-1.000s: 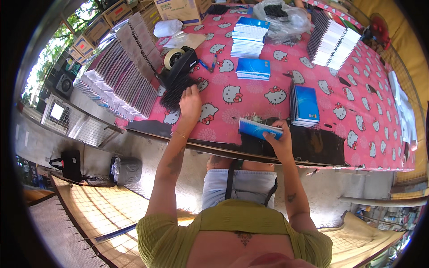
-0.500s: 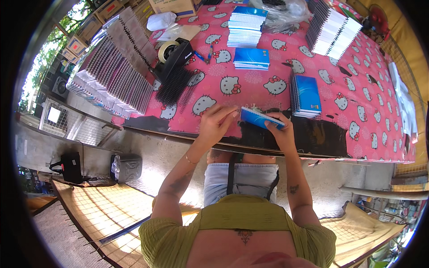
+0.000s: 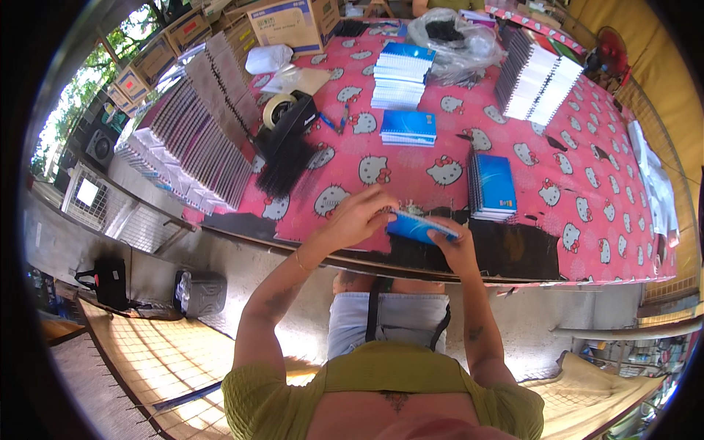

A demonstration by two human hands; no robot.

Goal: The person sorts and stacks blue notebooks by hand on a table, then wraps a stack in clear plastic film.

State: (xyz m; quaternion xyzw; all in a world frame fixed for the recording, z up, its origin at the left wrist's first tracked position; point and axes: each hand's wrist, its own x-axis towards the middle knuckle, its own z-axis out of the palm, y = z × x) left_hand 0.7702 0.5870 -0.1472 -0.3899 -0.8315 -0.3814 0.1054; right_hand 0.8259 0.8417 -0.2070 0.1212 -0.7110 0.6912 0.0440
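Note:
A small blue notebook (image 3: 412, 228) is tilted over the table's near edge, its bound edge facing up and away from me. My right hand (image 3: 456, 248) grips its right end, thumb on the blue cover. At its left corner my left hand (image 3: 358, 218) has its fingertips pinched together; anything between them is too small to make out. Just right of my right hand lies a stack of blue spiral notebooks (image 3: 496, 185). Farther off are a low blue pile (image 3: 408, 126) and a taller stack of notebooks (image 3: 400, 84). Black binding coils (image 3: 284, 167) lie in a heap on the left.
A tape dispenser (image 3: 292, 116) stands behind the coils. Long rows of bound notebooks (image 3: 187, 158) fill the table's left side. More white-paged notebooks (image 3: 539, 81) stand at the far right, near a clear plastic bag (image 3: 458, 55). A carton (image 3: 293, 26) is at the back.
The view has tilted up, so the table sits lower in the picture. My left fingers have come in closer to the notebook's left corner; my right hand still holds it.

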